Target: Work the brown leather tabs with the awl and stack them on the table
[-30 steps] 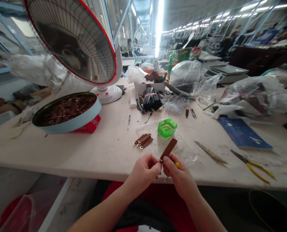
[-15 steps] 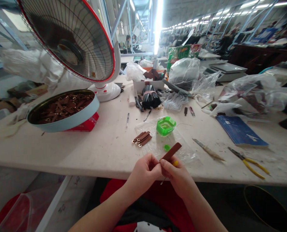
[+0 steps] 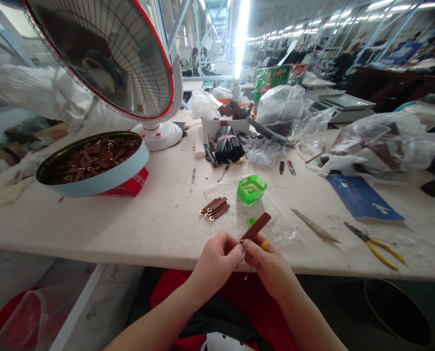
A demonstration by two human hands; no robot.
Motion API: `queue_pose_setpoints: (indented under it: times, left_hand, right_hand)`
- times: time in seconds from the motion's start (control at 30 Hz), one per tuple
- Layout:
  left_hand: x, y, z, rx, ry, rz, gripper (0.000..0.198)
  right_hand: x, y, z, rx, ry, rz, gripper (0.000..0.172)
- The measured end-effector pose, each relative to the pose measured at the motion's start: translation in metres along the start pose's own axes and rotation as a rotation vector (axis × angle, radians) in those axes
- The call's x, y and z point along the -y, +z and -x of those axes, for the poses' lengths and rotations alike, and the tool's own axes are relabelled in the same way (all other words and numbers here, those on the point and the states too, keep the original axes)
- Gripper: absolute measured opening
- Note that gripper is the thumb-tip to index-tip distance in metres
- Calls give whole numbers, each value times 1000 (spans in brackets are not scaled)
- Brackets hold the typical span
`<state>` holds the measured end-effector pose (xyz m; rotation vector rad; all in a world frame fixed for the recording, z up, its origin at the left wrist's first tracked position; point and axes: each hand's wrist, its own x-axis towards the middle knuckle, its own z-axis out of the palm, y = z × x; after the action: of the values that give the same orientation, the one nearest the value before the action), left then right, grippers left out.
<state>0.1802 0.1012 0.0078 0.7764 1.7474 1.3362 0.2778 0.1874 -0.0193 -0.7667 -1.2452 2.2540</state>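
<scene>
Close to the table's front edge, my left hand and my right hand meet at the lower end of a brown leather strip. The strip slants up to the right from between my pinched fingers. Tucked in my right hand is a thin tool with a yellow end; its metal tip pokes out below. What my fingertips do at the strip's end is hidden. Behind my hands lie a small stack of brown strips with metal hooks, a green tub and a green cap on clear plastic.
At left, a round tin full of brown hooked strips rests on a red box beside a fan. On the right lie a paper-wrapped blade, yellow-handled pliers and a blue book. Plastic bags crowd the back.
The brown strip has shifted slightly left and its upper end sits a little nearer the green cap. Both hands keep their pinch on it, almost in place.
</scene>
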Motion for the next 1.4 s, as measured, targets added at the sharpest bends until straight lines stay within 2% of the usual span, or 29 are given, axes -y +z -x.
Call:
queue_pose_setpoints:
  times: [0.23,0.47,0.57,0.67,0.83,1.0,1.07,1.4]
  left_hand:
    - [5,3,-2,-53,-20,42,16]
    - [-8,-3,4,153,59,183,12]
    - [-5,-5,2,146,26,275,17]
    - [1,-7,-1,114,10,341,24]
    - [3,-9,-1,173,-44,372,25]
    - [-3,-5,2,212,-77,524,29]
    - [-6,-2,3,194,-78,559,31]
    - [-10,15,7,-50,-84,530,28]
  right_hand:
    - [-8,2,0,-48,-7,-12,21]
    - [11,0,0,68,77,-211,19]
    - [12,1,1,121,117,-271,16]
    - [10,3,4,120,146,-311,17]
    - [6,4,8,112,166,-336,18]
    - [1,5,10,86,129,-342,17]
    - [0,6,10,50,102,-343,18]
    - [-3,12,14,-98,-45,-270,19]
